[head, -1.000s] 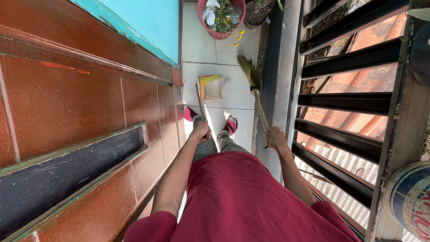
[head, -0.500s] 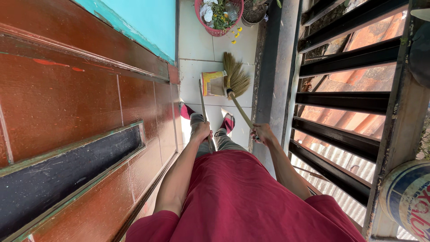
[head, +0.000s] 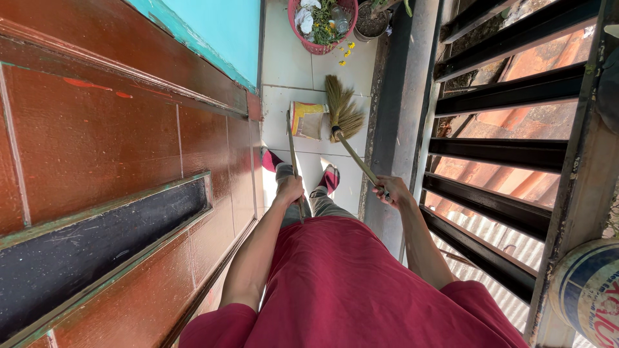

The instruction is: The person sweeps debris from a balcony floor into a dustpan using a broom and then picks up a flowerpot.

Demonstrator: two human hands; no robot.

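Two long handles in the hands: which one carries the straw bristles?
The bamboo-coloured broom handle in the right hand, ending in the straw bristle head. The thin stick in the left hand runs to the yellow dustpan instead.

A narrow strip of white floor tiles (head: 287,61) runs ahead, hemmed by the brown wall (head: 129,142) and black railing (head: 496,145); a pink basket (head: 320,26) blocks its far end.
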